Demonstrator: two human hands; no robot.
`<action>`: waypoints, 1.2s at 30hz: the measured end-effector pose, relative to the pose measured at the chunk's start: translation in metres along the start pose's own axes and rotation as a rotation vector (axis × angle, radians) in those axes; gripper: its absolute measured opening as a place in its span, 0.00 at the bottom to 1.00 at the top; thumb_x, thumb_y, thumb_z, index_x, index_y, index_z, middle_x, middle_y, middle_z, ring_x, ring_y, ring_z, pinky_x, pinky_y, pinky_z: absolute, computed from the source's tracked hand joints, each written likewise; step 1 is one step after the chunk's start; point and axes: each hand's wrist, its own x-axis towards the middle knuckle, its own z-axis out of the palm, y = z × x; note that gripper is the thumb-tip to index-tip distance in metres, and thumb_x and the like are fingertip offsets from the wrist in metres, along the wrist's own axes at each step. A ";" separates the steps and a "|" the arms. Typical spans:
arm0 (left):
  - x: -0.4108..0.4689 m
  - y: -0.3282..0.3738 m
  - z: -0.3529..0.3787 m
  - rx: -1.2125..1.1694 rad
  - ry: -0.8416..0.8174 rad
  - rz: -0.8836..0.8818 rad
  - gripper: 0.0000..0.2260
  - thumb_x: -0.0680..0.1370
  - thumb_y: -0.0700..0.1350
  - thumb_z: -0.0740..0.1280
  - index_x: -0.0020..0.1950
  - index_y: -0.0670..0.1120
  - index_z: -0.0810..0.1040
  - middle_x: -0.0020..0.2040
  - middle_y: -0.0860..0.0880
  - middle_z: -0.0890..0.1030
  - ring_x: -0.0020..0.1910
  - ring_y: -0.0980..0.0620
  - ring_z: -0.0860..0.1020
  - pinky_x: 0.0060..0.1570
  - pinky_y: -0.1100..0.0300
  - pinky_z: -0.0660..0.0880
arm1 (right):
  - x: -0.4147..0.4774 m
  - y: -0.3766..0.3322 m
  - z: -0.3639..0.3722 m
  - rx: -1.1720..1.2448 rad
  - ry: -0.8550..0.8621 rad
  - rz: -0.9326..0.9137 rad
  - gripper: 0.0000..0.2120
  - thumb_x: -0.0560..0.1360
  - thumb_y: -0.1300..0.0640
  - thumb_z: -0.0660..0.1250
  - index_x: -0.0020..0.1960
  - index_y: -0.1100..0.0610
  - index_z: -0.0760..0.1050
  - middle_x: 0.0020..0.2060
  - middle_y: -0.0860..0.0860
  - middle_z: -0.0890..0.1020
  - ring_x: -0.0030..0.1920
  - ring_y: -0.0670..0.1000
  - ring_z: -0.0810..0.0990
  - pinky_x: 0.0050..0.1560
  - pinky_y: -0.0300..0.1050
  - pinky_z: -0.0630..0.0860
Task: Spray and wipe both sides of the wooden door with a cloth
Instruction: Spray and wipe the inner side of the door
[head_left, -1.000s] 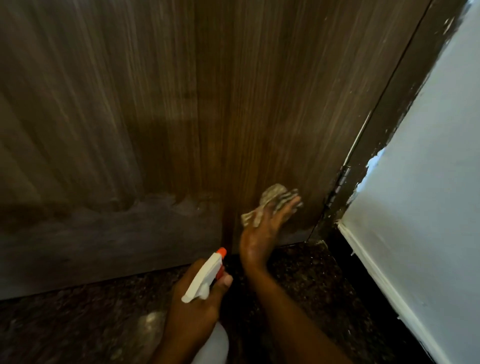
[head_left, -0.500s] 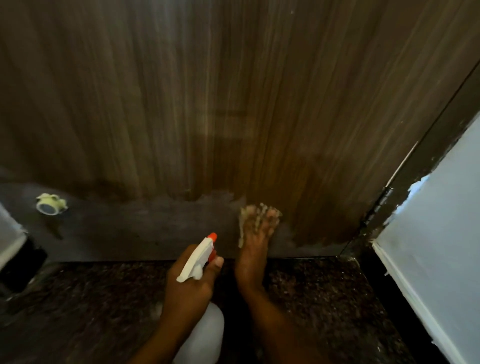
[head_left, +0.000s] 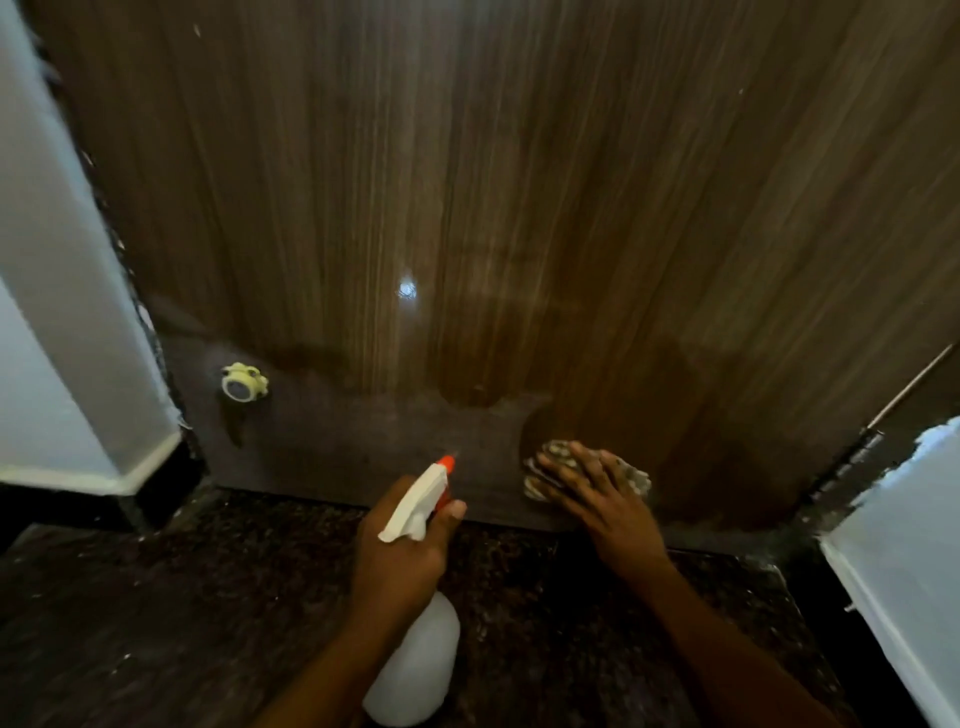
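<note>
Wiping the foot of the wooden door (head_left: 519, 208) — this side in hand.
A pale stopper (head_left: 244, 383) sits low on the door's left. Before its middle the left hand (head_left: 400, 556) grips the spray bottle (head_left: 415, 660), nozzle towards the dull bottom strip. Further right the right hand (head_left: 597, 493) presses the cloth (head_left: 638, 478) flat against the door, fingers straight. Next, likely — a spray, then strokes across that strip.

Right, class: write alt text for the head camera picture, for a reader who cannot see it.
A person's right hand presses a cloth against the bottom of a wooden door, while the left hand grips a white spray bottle aimed at it. A round yellow fitting sits low on the door's left.
</note>
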 end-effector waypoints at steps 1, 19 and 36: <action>-0.001 -0.001 -0.001 -0.006 -0.002 -0.015 0.15 0.70 0.39 0.73 0.45 0.59 0.74 0.41 0.60 0.78 0.41 0.73 0.76 0.40 0.79 0.69 | -0.007 0.008 -0.002 -0.022 -0.014 0.007 0.39 0.73 0.61 0.59 0.81 0.46 0.52 0.81 0.47 0.54 0.80 0.58 0.48 0.77 0.59 0.51; 0.008 -0.001 -0.061 -0.032 0.100 -0.091 0.12 0.71 0.43 0.73 0.44 0.58 0.74 0.42 0.52 0.80 0.42 0.54 0.79 0.43 0.53 0.79 | 0.086 -0.043 -0.008 -0.100 -0.002 -0.183 0.33 0.72 0.58 0.56 0.77 0.49 0.63 0.81 0.48 0.50 0.80 0.56 0.44 0.77 0.55 0.47; 0.026 -0.017 -0.135 -0.032 0.160 -0.055 0.12 0.72 0.43 0.73 0.43 0.59 0.75 0.41 0.55 0.80 0.42 0.61 0.79 0.41 0.72 0.72 | 0.186 -0.107 -0.028 -0.200 0.080 -0.237 0.34 0.74 0.58 0.58 0.79 0.47 0.56 0.81 0.50 0.45 0.80 0.58 0.43 0.78 0.57 0.45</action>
